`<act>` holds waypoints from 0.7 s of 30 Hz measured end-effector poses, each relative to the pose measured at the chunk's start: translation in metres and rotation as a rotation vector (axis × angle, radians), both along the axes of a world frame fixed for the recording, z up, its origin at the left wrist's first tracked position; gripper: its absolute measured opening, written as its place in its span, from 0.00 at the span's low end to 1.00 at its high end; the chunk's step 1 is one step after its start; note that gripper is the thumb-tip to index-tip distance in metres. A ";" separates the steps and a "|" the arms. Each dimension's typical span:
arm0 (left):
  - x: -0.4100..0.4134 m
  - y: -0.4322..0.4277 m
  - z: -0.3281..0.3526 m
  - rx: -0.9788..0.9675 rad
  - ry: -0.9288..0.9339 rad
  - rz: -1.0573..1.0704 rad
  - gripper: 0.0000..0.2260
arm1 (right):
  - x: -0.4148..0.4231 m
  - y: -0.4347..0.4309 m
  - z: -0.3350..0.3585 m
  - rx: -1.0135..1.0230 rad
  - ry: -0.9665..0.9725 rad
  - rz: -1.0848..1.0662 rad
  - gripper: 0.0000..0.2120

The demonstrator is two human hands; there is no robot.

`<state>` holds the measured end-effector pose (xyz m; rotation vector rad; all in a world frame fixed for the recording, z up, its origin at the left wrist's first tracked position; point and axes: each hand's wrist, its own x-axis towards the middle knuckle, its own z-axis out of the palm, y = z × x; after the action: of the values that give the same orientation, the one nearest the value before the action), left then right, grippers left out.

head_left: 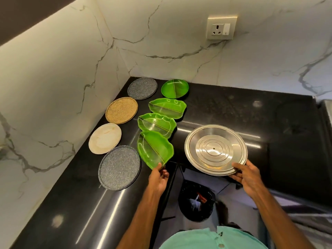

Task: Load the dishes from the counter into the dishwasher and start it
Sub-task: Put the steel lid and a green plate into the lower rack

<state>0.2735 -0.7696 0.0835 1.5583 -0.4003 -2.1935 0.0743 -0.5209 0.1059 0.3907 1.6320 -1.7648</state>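
My left hand [159, 178] pinches the near tip of a green leaf-shaped plate [154, 149] at the counter's inner corner. My right hand [247, 176] grips the near rim of a round steel plate [215, 150], which is tilted and juts past the counter edge. Two more green leaf plates [157, 124] [168, 107] and a round green plate [174, 88] lie in a row behind. Along the left wall lie a large grey speckled plate [119, 168], a cream plate [105, 138], a tan plate [121, 110] and a small grey plate [142, 88].
The black L-shaped counter [233, 108] meets marble walls at the back and left. A wall socket [221, 28] is above it. On the floor below the counter gap stands a black bin [196, 202] with rubbish. The dishwasher is not in view.
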 end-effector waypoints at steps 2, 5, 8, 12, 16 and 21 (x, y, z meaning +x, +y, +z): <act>0.018 0.016 0.008 -0.008 0.000 -0.079 0.02 | 0.024 0.007 -0.004 0.016 0.012 -0.035 0.20; 0.042 0.038 0.019 -0.083 0.003 -0.226 0.03 | 0.055 0.019 -0.003 -0.019 0.018 -0.098 0.21; 0.053 0.059 0.035 -0.145 0.047 -0.355 0.03 | 0.080 0.038 0.003 -0.043 0.028 -0.187 0.20; 0.054 0.086 0.042 -0.155 0.085 -0.513 0.05 | 0.105 0.081 0.014 -0.063 0.073 -0.292 0.21; 0.038 0.119 0.042 -0.141 0.098 -0.637 0.05 | 0.125 0.133 0.020 -0.072 0.108 -0.458 0.22; 0.014 0.179 0.053 -0.144 0.149 -0.833 0.03 | 0.160 0.209 0.031 -0.073 0.122 -0.642 0.21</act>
<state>0.2878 -0.5909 0.1366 1.2572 -1.3143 -2.7527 0.2341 -0.3120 0.1367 0.8601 1.6264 -2.3442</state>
